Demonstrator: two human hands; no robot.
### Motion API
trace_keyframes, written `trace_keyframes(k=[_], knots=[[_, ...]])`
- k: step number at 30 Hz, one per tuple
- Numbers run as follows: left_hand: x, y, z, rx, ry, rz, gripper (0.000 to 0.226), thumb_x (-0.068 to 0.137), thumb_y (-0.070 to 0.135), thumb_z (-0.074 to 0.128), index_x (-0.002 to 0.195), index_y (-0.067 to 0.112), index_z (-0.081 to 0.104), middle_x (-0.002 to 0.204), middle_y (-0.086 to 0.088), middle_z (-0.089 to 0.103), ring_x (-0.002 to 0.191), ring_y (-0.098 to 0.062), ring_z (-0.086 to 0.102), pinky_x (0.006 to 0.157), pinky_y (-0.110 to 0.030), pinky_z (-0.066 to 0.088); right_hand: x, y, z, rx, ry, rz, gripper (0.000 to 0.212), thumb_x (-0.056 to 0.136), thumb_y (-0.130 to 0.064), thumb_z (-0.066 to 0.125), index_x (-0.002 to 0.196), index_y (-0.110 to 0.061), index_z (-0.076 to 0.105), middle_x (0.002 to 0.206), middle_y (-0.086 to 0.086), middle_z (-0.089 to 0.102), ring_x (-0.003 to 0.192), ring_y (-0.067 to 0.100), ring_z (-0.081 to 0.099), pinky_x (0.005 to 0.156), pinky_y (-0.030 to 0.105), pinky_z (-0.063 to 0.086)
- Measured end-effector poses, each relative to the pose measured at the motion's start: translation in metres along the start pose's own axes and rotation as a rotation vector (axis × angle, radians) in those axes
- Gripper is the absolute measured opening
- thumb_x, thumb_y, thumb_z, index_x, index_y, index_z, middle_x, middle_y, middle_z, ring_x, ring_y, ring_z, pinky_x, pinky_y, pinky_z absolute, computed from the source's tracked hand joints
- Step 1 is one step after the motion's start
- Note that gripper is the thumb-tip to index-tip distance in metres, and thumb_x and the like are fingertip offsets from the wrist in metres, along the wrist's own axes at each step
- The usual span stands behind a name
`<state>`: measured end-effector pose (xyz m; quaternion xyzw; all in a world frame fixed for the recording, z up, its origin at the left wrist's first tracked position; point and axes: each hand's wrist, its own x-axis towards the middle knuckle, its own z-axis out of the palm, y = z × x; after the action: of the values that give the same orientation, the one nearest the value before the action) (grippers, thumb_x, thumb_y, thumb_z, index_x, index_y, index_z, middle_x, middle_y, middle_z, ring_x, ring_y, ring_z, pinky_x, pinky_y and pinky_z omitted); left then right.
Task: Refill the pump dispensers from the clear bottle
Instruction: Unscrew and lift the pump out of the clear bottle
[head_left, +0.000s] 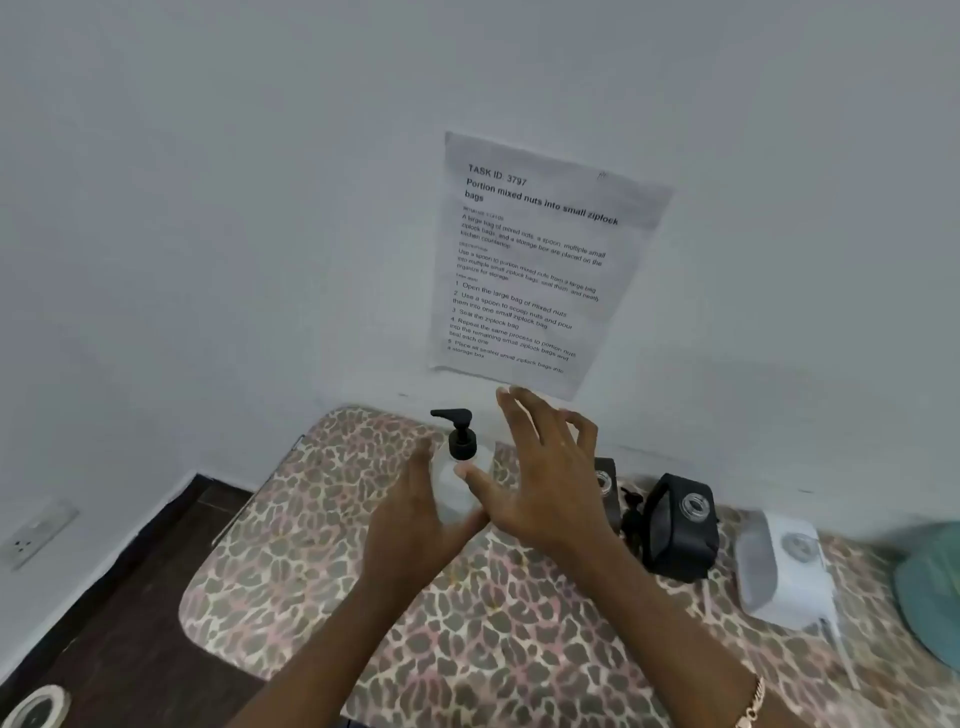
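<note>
Just behind dispenser (461, 446), sheet (540, 260) reads "TASK ID: 3797".

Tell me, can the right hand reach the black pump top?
Probably yes: the right hand is open beside the pump top, nothing between them; the left hand holds only the bottle below.

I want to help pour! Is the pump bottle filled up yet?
Not yet. Nothing looks done: the pump dispenser has its black pump on. In hand: the left hand holds it, the right hand hovers open beside it. Left: opening and pouring.
</note>
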<state>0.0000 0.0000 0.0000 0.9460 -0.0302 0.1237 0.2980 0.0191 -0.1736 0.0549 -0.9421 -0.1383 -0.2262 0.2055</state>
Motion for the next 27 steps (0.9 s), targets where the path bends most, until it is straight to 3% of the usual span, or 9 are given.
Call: trace_keyframes(k=[3, 5, 10, 13, 15, 18, 21, 27], knots=[[0.001, 0.001, 0.010, -0.089, 0.083, -0.025, 0.118, 0.072, 0.095, 0.051, 0.157, 0.014, 0.035, 0.147, -0.005, 0.058, 0.118, -0.027, 0.068, 0.086, -0.039, 0.057, -0.002, 0.002, 0.015, 0.018, 0.036, 0.005, 0.083, 0.088, -0.073, 0.055, 0.149, -0.016, 0.051, 0.146, -0.001, 0.058, 0.132, 0.014, 0.057, 0.117, 0.045, 0.026], [0.002, 0.000, 0.018, -0.136, 0.128, -0.041, 0.106, 0.072, 0.085, 0.061, 0.151, 0.017, 0.043, 0.126, 0.006, 0.064, 0.095, -0.013, 0.065, 0.074, -0.027, 0.049, -0.003, 0.004, 0.024, 0.008, 0.060, -0.003, 0.079, 0.089, -0.073, 0.054, 0.144, -0.016, 0.056, 0.137, -0.003, 0.064, 0.125, 0.012, 0.061, 0.116, 0.045, 0.026], [0.002, -0.005, 0.041, -0.149, 0.259, -0.057, 0.085, 0.080, 0.078, 0.049, 0.131, 0.010, 0.055, 0.089, 0.023, 0.048, 0.070, -0.002, 0.056, 0.063, -0.009, 0.035, -0.011, 0.007, 0.048, -0.012, 0.165, -0.059, 0.067, 0.091, -0.070, 0.052, 0.130, -0.018, 0.067, 0.124, -0.006, 0.072, 0.110, 0.009, 0.067, 0.113, 0.049, 0.029], [-0.004, -0.003, 0.045, -0.189, 0.274, -0.065, 0.082, 0.080, 0.070, 0.061, 0.133, 0.007, 0.056, 0.086, 0.019, 0.053, 0.067, -0.002, 0.053, 0.060, -0.018, 0.037, -0.017, 0.003, 0.054, 0.023, 0.202, -0.051, 0.063, 0.091, -0.069, 0.054, 0.126, -0.018, 0.069, 0.120, -0.008, 0.073, 0.108, 0.006, 0.067, 0.114, 0.048, 0.027], [-0.011, -0.005, 0.045, -0.224, 0.293, -0.046, 0.076, 0.081, 0.062, 0.069, 0.132, 0.007, 0.058, 0.076, 0.016, 0.056, 0.060, -0.004, 0.054, 0.056, -0.016, 0.036, -0.022, 0.001, 0.052, 0.031, 0.202, -0.030, 0.062, 0.091, -0.068, 0.055, 0.128, -0.019, 0.069, 0.121, -0.009, 0.072, 0.110, 0.005, 0.066, 0.115, 0.046, 0.023], [-0.026, -0.003, 0.039, -0.264, 0.283, -0.017, 0.086, 0.077, 0.076, 0.059, 0.133, 0.011, 0.057, 0.074, 0.013, 0.058, 0.064, -0.003, 0.058, 0.058, -0.013, 0.039, -0.038, -0.004, 0.042, 0.048, 0.212, -0.004, 0.060, 0.091, -0.066, 0.058, 0.129, -0.020, 0.069, 0.118, -0.009, 0.072, 0.109, 0.003, 0.066, 0.116, 0.047, 0.022], [-0.046, 0.004, 0.036, -0.293, 0.238, 0.007, 0.091, 0.073, 0.085, 0.056, 0.135, 0.018, 0.054, 0.084, 0.007, 0.065, 0.077, -0.012, 0.066, 0.067, -0.029, 0.050, -0.061, -0.009, 0.027, 0.079, 0.272, 0.016, 0.055, 0.090, -0.061, 0.064, 0.125, -0.019, 0.071, 0.114, -0.009, 0.073, 0.104, 0.004, 0.068, 0.115, 0.045, 0.022], [-0.094, 0.023, 0.037, -0.332, 0.221, 0.058, 0.093, 0.067, 0.088, 0.057, 0.127, 0.017, 0.057, 0.079, 0.009, 0.062, 0.071, -0.010, 0.062, 0.059, -0.024, 0.043, -0.112, -0.016, -0.005, 0.094, 0.332, 0.062, 0.050, 0.089, -0.061, 0.065, 0.115, -0.020, 0.074, 0.107, -0.011, 0.073, 0.096, 0.006, 0.069, 0.111, 0.037, 0.022]])
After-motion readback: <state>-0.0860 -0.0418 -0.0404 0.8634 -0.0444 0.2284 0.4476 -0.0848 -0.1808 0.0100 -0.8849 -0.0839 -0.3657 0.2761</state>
